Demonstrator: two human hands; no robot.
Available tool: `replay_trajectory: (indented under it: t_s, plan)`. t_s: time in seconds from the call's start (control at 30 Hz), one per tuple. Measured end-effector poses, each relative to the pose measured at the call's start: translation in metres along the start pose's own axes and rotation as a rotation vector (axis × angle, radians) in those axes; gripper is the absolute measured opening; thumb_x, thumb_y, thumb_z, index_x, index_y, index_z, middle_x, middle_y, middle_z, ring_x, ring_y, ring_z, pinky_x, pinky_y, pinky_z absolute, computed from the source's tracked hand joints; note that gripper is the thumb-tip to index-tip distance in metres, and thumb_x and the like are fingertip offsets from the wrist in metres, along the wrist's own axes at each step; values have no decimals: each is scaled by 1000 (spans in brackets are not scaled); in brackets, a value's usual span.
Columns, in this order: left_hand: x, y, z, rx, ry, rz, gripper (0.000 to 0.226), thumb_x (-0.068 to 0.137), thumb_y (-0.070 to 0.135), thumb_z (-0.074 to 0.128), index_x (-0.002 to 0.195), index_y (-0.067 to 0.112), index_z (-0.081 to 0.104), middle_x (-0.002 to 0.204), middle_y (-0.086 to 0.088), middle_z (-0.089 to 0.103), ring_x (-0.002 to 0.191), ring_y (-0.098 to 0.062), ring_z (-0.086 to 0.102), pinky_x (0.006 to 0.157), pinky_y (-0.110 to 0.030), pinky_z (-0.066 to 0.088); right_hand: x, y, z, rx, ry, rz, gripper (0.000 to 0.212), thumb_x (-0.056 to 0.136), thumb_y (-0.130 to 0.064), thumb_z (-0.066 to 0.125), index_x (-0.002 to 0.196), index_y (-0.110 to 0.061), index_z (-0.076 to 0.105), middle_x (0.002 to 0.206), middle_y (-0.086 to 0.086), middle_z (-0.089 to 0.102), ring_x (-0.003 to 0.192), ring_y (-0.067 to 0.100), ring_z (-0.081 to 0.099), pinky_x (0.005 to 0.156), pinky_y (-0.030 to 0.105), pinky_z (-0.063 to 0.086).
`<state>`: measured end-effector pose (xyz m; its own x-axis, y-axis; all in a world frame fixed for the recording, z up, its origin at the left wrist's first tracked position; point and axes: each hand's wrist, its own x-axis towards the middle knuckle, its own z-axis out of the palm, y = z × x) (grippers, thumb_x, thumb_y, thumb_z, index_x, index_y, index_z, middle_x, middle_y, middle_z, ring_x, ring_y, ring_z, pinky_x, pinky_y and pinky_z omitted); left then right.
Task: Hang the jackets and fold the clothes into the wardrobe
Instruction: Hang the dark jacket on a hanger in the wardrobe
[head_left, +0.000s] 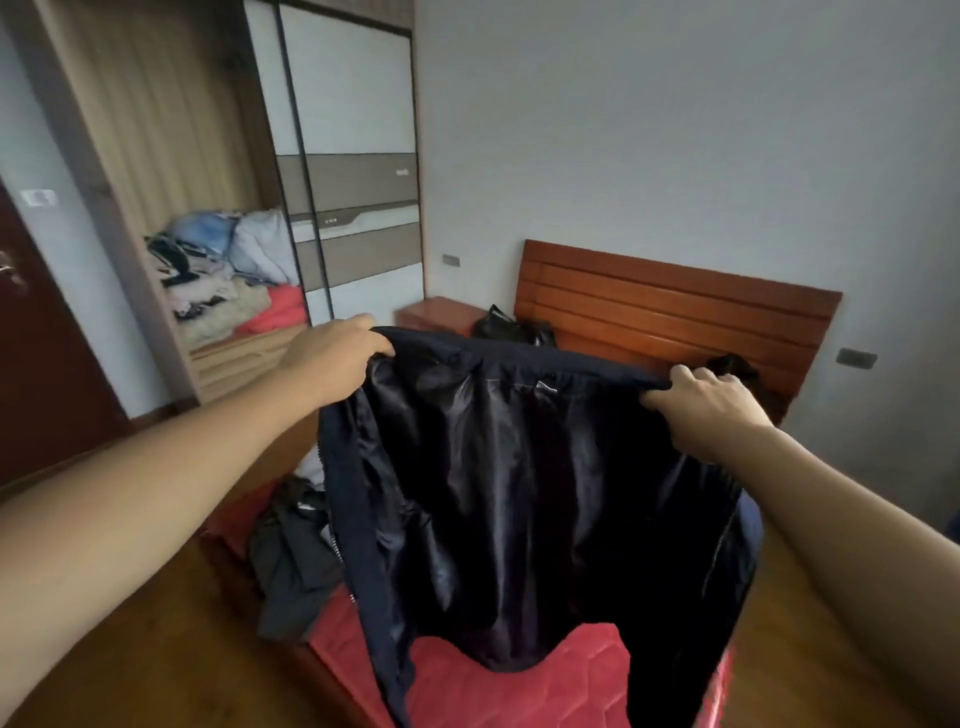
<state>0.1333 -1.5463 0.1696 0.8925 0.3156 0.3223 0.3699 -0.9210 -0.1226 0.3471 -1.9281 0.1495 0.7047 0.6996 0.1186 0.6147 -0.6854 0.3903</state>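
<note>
Above the red bed (519, 691), navy jacket (519, 493), glossy lining outward, gripped in left hand (332, 358) and right hand (711, 410).

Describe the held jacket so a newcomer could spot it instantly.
Start at the red mattress and wooden headboard. Above the mattress, the left hand and right hand hold a navy jacket by its top edge. Unlike the grey clothes heaped on the mattress, it hangs spread open, shiny lining showing.
</note>
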Motion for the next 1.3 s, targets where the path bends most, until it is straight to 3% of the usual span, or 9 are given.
replay_trajectory:
  t_s: [0.27, 0.4, 0.5, 0.67, 0.77, 0.87, 0.97, 1.1, 1.3]
  plan:
    - [-103, -100, -19, 20, -93, -364, 51, 96, 6, 44, 124, 44, 63, 137, -1, 52, 117, -30, 58, 77, -35, 48, 76, -139, -50, 399, 88, -138, 26, 95, -10, 47, 110, -28, 57, 98, 5, 40, 88, 38, 60, 74, 42, 52]
    - [-148, -156, -31, 21, -164, -485, 55, 95, 8, 44, 134, 47, 52, 126, -2, 52, 109, -32, 60, 74, -41, 53, 112, -220, -93, 450, 127, -274, 21, 94, -14, 46, 105, -30, 53, 101, 6, 44, 93, 40, 61, 82, 46, 52]
    - [-175, -208, -35, 1, -180, -575, 58, 92, 6, 43, 134, 45, 50, 109, 3, 47, 88, -25, 59, 61, -37, 47, 137, -284, -125, 469, 141, -376, 20, 96, -12, 45, 109, -25, 52, 104, 9, 48, 96, 38, 60, 82, 44, 52]
    - [-213, -308, -38, 14, -191, -689, 42, 85, 12, 53, 121, 33, 58, 113, 4, 45, 80, -17, 53, 54, -31, 37, 176, -397, -184, 421, 165, -500, 14, 90, -16, 49, 96, -26, 41, 104, 11, 55, 87, 33, 54, 72, 38, 43]
    - [-237, -369, -39, 84, -110, -738, 16, 91, 30, 54, 102, 26, 65, 98, 7, 48, 79, -17, 55, 63, -35, 50, 198, -467, -221, 359, 175, -564, 24, 85, -23, 54, 108, -26, 50, 98, 5, 46, 98, 38, 60, 75, 39, 47]
    - [-260, -434, -33, 156, -8, -784, 27, 98, 25, 48, 86, 12, 68, 91, -1, 53, 71, -19, 51, 66, -39, 52, 221, -534, -254, 285, 214, -626, 44, 84, -28, 57, 127, -31, 48, 108, 7, 47, 102, 38, 61, 78, 42, 51]
    - [-284, -495, -22, 169, -57, -744, 20, 95, 8, 53, 101, 12, 71, 97, -3, 47, 73, -22, 52, 67, -41, 51, 241, -593, -279, 237, 244, -697, 53, 86, -24, 57, 137, -34, 43, 117, 11, 46, 102, 40, 62, 82, 47, 56]
    - [-307, -564, 7, 206, -196, -688, 43, 84, 2, 62, 115, 31, 69, 105, 7, 31, 77, -28, 56, 64, -44, 55, 272, -661, -303, 191, 301, -783, 50, 92, -19, 55, 138, -34, 46, 119, 12, 42, 98, 41, 61, 76, 46, 55]
    - [-310, -637, 12, 249, -274, -793, 44, 95, 2, 51, 131, 26, 64, 125, -7, 57, 105, -30, 61, 80, -32, 49, 337, -749, -319, 44, 371, -866, 51, 99, -15, 52, 145, -37, 47, 130, 14, 38, 98, 37, 63, 63, 39, 42]
